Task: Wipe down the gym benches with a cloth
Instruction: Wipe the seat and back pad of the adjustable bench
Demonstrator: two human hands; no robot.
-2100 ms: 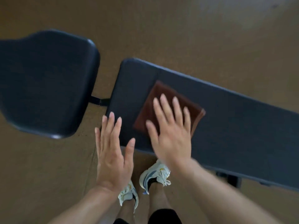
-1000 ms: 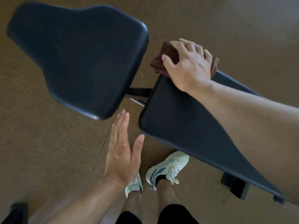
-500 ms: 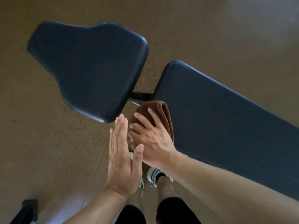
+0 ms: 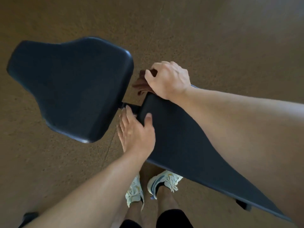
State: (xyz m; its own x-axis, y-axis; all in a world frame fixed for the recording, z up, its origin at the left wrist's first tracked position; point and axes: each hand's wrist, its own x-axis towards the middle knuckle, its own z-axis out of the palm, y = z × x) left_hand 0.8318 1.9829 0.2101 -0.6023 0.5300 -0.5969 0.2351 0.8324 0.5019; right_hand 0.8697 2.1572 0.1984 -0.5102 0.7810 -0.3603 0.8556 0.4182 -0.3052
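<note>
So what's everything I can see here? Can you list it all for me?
seat pad: one, black, left of the picture, raised above the floor
long bench pad: one, black, running from the middle toward the lower right
metal bar: one, dark, joining the two pads
cloth: one, brown, bunched at the far corner of the long bench pad
floor: brown, speckled, all around
dark object: one, at the bottom left edge, too cut off to tell
shoes: two, white with blue marks, below the long bench pad
left hand: resting on the near end of the long bench pad
right hand: gripping the cloth
</note>
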